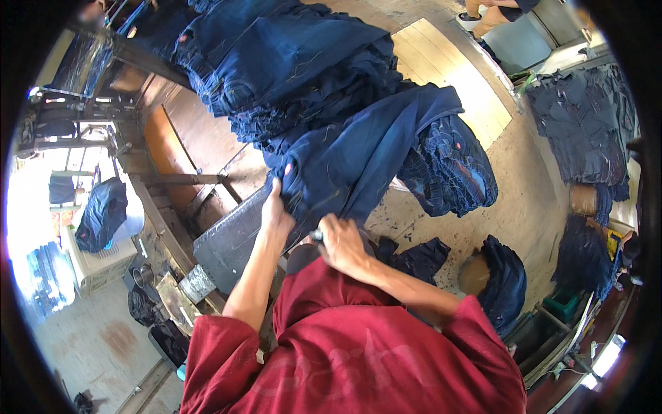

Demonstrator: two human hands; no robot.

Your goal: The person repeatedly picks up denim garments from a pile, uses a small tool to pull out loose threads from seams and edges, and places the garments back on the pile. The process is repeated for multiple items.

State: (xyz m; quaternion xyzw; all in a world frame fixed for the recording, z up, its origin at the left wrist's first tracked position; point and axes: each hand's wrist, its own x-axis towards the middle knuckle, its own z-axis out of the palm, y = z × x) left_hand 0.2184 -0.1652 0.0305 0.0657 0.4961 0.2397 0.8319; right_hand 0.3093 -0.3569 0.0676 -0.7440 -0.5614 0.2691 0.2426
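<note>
A pair of dark blue jeans (352, 148) lies spread in front of me, one leg reaching toward the far right. Its near left edge is pinched by my left hand (277, 212), thumb up, close to a small pink-red mark on the denim. My right hand (343, 243) is closed at the near edge of the jeans. From its thumb side pokes a small dark tool with a metallic glint (316, 235); most of it is hidden in the fist, so its kind is unclear. Loose threads show on the denim.
A tall pile of jeans (276, 62) rises beyond, with a bundle of denim (452, 165) at its right. A dark bench (227, 238) sits left of my arms. More garments (583, 124) are stacked far right; a draped stool (500, 279) stands nearer. Another person's leg (491, 22) shows top right.
</note>
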